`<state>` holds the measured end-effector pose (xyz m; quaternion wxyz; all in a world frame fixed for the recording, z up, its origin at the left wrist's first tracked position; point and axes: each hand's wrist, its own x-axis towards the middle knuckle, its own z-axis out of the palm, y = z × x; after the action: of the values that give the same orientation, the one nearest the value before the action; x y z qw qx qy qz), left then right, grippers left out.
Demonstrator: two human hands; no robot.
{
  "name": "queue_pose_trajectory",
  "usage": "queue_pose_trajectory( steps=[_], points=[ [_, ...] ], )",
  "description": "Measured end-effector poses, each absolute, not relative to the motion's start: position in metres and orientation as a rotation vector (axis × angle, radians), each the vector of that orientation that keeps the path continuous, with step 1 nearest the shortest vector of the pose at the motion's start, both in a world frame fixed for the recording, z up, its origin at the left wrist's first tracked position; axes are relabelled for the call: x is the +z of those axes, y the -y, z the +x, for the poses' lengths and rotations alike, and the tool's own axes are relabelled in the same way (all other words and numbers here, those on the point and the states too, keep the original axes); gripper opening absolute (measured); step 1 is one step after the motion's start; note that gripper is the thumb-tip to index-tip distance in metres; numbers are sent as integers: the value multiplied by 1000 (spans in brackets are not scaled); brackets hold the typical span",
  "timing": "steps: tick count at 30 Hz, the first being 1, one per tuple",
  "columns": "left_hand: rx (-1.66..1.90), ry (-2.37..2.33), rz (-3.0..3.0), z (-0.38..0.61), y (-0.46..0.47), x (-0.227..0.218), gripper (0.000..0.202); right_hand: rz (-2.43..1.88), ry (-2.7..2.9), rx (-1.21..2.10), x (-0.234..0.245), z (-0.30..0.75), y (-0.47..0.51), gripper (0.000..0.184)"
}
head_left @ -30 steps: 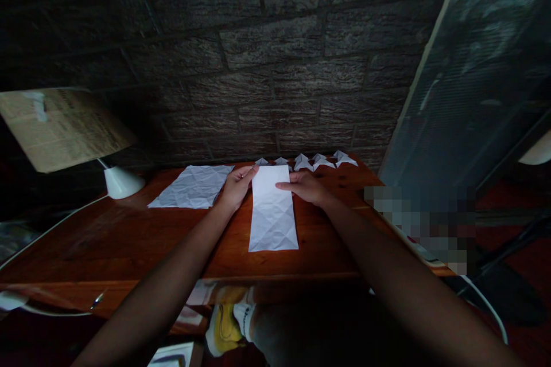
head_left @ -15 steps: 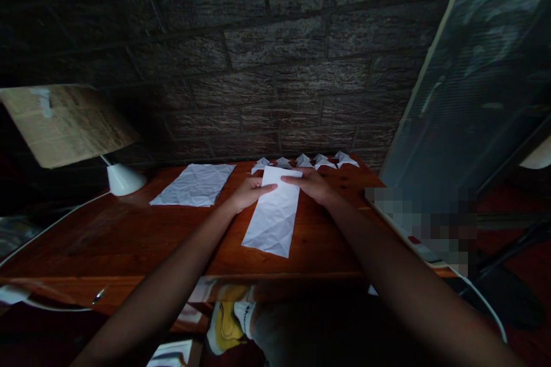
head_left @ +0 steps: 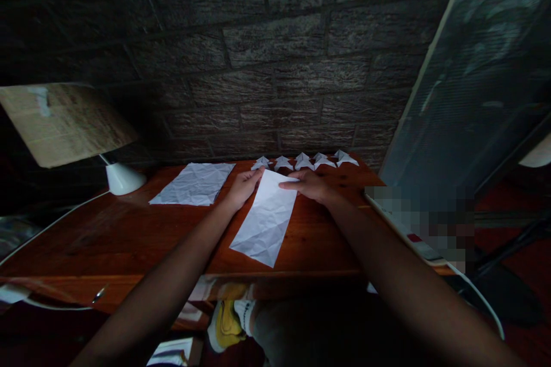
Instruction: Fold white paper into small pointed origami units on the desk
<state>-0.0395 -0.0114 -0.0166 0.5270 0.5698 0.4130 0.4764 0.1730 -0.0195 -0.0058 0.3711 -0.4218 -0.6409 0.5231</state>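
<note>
A creased white sheet of paper, folded into a long strip, slants over the wooden table in front of me. My left hand pinches its far left corner. At the far right edge my right hand grips the same paper, thumb on top and fingers underneath. Behind both hands stands a row of several folded white paper shapes with pointed tops. To the left lies a stack of crumpled white sheets, apart from my left hand.
A lamp with a brown paper shade stands at the table's left end. Behind the wooden table rises a stone-block wall. A white cable runs along the left side. A flat pale object lies along the right edge.
The paper's near end has swung left and toward me. My left hand has shifted slightly left, its thumb moving from the paper's face to the far left corner.
</note>
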Motion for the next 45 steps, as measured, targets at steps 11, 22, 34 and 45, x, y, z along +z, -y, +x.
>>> queue_pose_trajectory(
  steps=[11, 22, 34, 45],
  points=[
    [747, -1029, 1486, -52, 16, -10, 43, -995, 1572, 1430, -3, 194, 15, 30],
    [878, -951, 1399, -59, 7, -11, 47, -1004, 1598, 1351, -7, 206, 7, 22],
    [947, -879, 1243, -55, 6, -13, 44, -1090, 1824, 1069, -7, 202, 2, 36],
    [939, -945, 1289, -59, 0, -17, 50, -911, 1950, 1152, 6, 207, 14, 28]
  ],
)
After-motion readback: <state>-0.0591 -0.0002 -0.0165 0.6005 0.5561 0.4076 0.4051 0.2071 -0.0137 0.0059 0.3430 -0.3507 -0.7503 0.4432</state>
